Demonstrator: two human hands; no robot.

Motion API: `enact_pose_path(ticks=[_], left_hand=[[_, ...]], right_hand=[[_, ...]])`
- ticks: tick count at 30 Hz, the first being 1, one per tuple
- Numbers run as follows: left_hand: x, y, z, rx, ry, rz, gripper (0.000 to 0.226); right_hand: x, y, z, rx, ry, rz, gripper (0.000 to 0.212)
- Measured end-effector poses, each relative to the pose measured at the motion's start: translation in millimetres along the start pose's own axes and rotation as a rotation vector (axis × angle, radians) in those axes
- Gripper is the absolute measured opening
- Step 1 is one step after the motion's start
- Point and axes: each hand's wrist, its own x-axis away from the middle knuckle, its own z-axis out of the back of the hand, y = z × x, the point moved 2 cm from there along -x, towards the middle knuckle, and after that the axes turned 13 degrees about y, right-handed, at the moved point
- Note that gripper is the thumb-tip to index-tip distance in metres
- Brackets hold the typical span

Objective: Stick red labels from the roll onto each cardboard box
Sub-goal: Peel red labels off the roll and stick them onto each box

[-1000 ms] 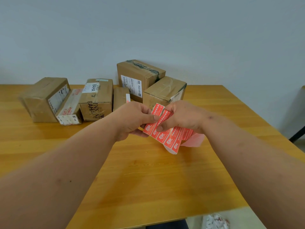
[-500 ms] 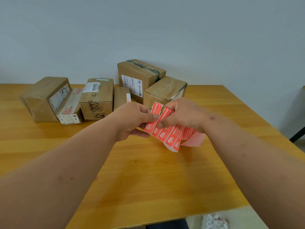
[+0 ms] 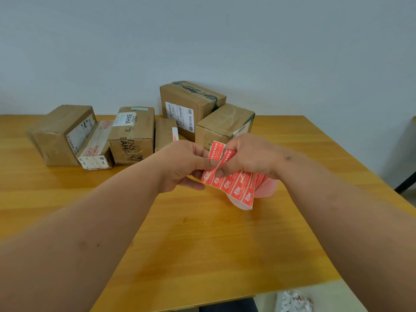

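Here both hands pinch the strip of red labels (image 3: pixel 234 176) between them above the surface (image 3: pixel 202 244): left hand (image 3: pixel 186 164) at its near edge, right hand (image 3: pixel 249 156) seemingly peeling one.

Right part of the label strip (image 3: pixel 236 188) hidden under the right hand (image 3: pixel 249 158), print on those labels too small to read, blurred white-and-red crumpled object (image 3: pixel 292 301) below the table (image 3: pixel 202 244) edge, cut off at the frame's bottom

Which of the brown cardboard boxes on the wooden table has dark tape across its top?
The tallest brown cardboard box, at the back against the wall. A dark tape band crosses its top; the other boxes show clear or pale tape and white labels.
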Motion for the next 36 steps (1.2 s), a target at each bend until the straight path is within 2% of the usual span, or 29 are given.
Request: enact_pose_path(ticks=[3, 13, 20, 24, 29, 33, 36], left_hand=[[-1, -4, -2, 0.027, -0.006, 0.017, 0.009], [-2, -8, -3, 0.091, 0.042, 0.044, 0.013], [-1, -3, -3, 0.087, 0.097, -0.023, 0.013], [1, -1, -3, 0.068, 0.106, -0.037, 0.015], [5, 2, 2, 0.093, 0.046, -0.004, 0.015], [8, 2, 4, 0.054, 0.008, -0.002, 0.009], [7, 2, 1, 0.050, 0.051, -0.007, 0.008]], right_hand=[[3, 1, -2, -0.007, 0.020, 0.012, 0.019], [5, 0, -5, 0.034, 0.094, 0.085, 0.013], [1, 2, -2, -0.035, 0.069, -0.005, 0.039], [0, 4, -4, -0.012, 0.003, -0.048, 0.029], [2, 3, -2, -0.059, 0.012, -0.025, 0.020], [1, 4, -2, -0.032, 0.010, -0.026, 0.024], [3, 2, -2, -0.012, 0.002, -0.020, 0.024]])
